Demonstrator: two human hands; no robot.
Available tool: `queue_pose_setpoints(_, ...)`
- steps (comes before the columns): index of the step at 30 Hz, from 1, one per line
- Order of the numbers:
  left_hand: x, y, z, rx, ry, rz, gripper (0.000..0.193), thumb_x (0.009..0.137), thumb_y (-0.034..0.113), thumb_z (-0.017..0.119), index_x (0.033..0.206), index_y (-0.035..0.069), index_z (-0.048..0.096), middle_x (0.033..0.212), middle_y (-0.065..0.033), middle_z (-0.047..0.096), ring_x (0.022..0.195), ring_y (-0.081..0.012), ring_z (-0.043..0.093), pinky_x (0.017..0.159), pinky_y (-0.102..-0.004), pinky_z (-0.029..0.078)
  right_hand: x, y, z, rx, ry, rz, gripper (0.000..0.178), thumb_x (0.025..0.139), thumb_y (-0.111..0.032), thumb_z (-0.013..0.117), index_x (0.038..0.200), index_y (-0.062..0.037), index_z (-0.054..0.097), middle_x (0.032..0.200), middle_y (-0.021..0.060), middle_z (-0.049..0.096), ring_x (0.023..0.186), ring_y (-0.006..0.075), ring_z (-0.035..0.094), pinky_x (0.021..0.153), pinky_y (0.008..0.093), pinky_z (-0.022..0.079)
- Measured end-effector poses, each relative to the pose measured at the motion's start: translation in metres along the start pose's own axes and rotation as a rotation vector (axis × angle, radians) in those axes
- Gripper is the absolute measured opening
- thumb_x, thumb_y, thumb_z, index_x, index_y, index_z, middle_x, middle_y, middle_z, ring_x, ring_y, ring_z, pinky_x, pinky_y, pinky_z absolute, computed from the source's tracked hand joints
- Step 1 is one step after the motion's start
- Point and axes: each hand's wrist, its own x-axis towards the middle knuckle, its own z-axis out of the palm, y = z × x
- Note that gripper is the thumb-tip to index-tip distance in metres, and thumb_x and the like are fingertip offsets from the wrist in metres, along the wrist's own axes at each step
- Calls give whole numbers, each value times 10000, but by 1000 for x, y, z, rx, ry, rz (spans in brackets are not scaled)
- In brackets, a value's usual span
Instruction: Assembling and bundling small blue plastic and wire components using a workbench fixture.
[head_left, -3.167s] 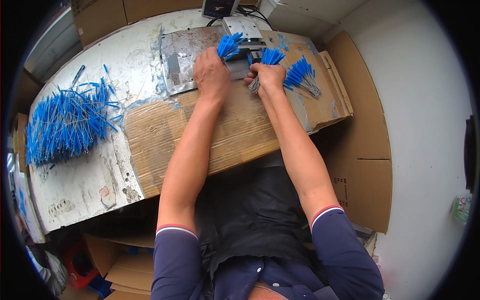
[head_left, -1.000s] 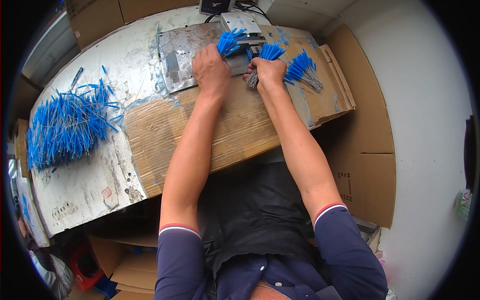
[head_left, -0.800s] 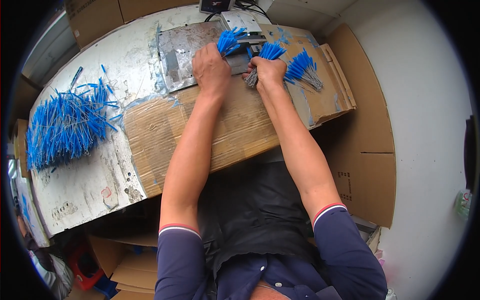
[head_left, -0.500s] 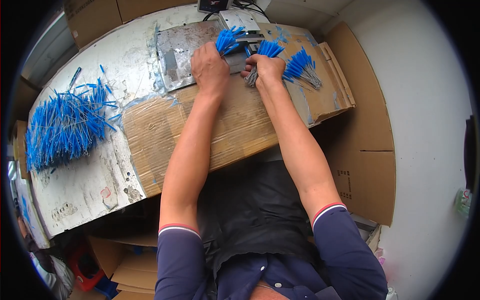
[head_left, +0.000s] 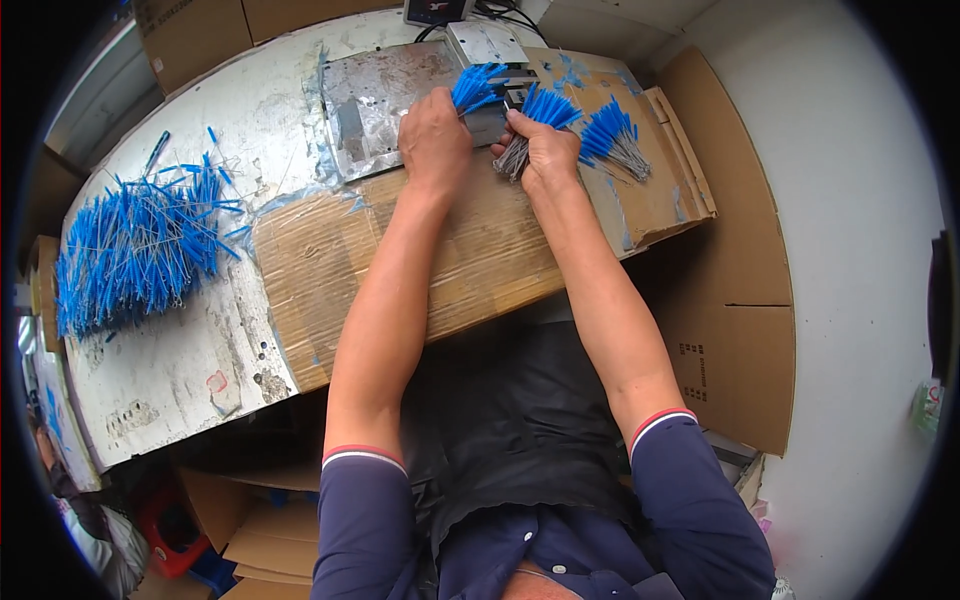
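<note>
My left hand [head_left: 436, 142] is closed round a bunch of thin wire stems with blue ends [head_left: 478, 87], its blue ends pointing away from me. Beside it on the right, my right hand [head_left: 548, 152] grips a second, fuller bunch of blue-ended wire stems [head_left: 549, 106]; grey wires stick out below my thumb. Both hands are over the near edge of a metal plate [head_left: 375, 85], close to a small metal machine [head_left: 485, 45]. To the right of my right hand, another bunch of blue-ended wires [head_left: 613, 132] lies fanned out on cardboard.
A large heap of the same blue-ended wires [head_left: 140, 250] covers the left of the worn white table [head_left: 190, 365]. Taped cardboard [head_left: 330, 265] lines the near edge. An upright cardboard sheet [head_left: 735, 240] stands at the right by the wall. A small screen [head_left: 436, 10] and cables are at the back.
Both hands keep their bunches and stay in nearly the same place by the machine. My right thumb has straightened across its bunch. The whole view has shifted slightly.
</note>
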Motion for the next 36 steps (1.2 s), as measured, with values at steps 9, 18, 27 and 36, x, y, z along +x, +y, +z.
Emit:
queue_pose_setpoints(9,0,-1,1,4,-50,-3,166,837,77,652,1000,54,630,901,-182,689,903,-376,666,789,-494,505,-5,-6,-11,-84,-39,-71,142,788,52,785,846,56,656,745,141,667,579,235,661,493,380,611)
queue_pose_setpoints(18,0,-3,2,49,-74,92,179,819,45,632,998,43,631,933,-160,672,947,-369,648,807,-475,511,-1,-16,-27,-155,-164,49,128,796,48,771,861,67,663,763,148,677,611,238,675,532,364,616)
queue_pose_setpoints(27,1,1,-1,-1,43,-121,149,861,89,657,1002,49,633,955,-163,684,918,-393,659,779,-506,505,1,-15,-18,-297,-186,-66,158,772,76,748,749,11,607,676,118,645,517,190,629,436,308,521)
queue_pose_setpoints(36,1,0,-1,-23,46,-136,162,857,91,665,1010,47,632,948,-164,685,934,-388,656,790,-503,500,12,-11,-2,-379,-126,-135,179,747,95,726,693,13,576,619,133,624,457,195,607,377,327,472)
